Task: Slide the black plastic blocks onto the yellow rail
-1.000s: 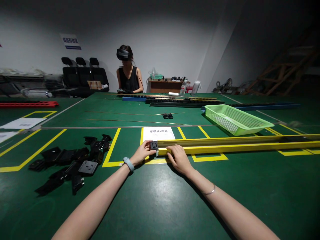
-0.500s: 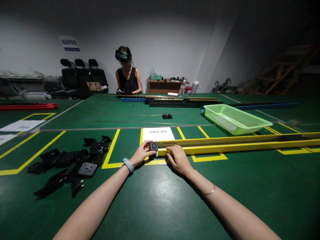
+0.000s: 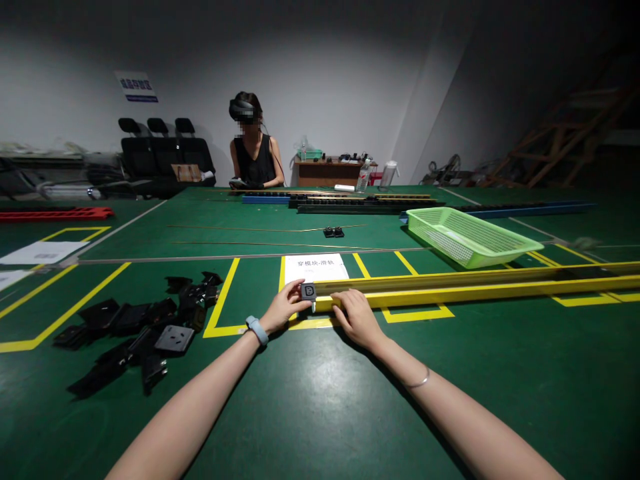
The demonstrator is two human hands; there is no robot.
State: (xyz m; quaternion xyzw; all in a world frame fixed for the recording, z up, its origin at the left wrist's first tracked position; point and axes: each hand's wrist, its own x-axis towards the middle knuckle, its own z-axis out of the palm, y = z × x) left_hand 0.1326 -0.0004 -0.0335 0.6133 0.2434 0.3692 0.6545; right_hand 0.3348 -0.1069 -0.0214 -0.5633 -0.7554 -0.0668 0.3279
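Between the thumb and fingers of my left hand (image 3: 285, 307) is a small grey socket module (image 3: 308, 291), held at the left end of a long yellow rail (image 3: 450, 288). My right hand (image 3: 358, 319) rests on the rail's near edge close to that end, its fingers bent over the edge and holding it. A white paper label (image 3: 320, 266) with printed characters lies just behind the module. To the left, several black modules (image 3: 130, 319) lie in a loose pile, with one grey socket module (image 3: 174, 339) face up among them.
A green basket (image 3: 470, 237) stands behind the rail at right. Two small black parts (image 3: 333, 232) and thin rods lie mid-table. Across the table sits a person (image 3: 257, 157), near dark and blue rails (image 3: 350, 204).
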